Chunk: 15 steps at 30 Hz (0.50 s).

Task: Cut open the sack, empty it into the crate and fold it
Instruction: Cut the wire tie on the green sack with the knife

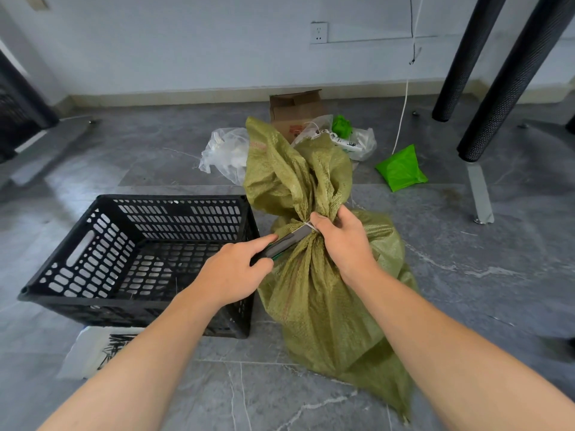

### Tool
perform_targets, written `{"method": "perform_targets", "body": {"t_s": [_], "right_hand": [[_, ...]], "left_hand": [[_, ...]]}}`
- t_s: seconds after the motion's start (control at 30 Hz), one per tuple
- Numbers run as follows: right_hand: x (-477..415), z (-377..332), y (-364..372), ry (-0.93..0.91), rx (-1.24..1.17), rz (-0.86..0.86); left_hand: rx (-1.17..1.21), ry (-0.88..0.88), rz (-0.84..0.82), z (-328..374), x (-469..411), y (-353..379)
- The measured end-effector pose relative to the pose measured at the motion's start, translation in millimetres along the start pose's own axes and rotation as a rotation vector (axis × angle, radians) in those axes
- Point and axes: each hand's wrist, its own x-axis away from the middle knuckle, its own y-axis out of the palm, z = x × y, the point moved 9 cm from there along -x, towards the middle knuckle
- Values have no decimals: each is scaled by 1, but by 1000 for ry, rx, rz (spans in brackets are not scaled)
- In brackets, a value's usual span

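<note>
a white sheet [93,349] with dark marks lies on the grey floor [466,275] at 7 o'clock, partly under the near wall of the black crate [77,293]. the crate sits at 9 o'clock, its inside empty. just beside it, at the centre and running down toward 5 o'clock, stands the green woven sack [323,306], tied at the neck with a pale tie [309,227]. the left hand [233,275] is closed around a dark knife [284,244], whose tip points at the tie. the right hand [342,241] is clenched on the sack's neck just beside the tie. past the sack at 12 o'clock lie clear bags [224,154], a cardboard box [294,110] and a bright green bag [401,169]. black legs [510,76] rise at 2 o'clock before the white wall [186,42].
</note>
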Motion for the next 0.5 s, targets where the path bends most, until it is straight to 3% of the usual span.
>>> {"method": "perform_targets", "body": {"t_s": [0.13, 0.33, 0.5], "right_hand": [[1, 7, 0, 63, -59, 1], [-2, 20, -7, 222, -124, 61], [1, 25, -4, 312, -157, 58]], "left_hand": [[49, 6, 33, 0, 2, -1], [-250, 22, 187, 17, 10, -8], [-309, 14, 254, 21, 13, -4]]}}
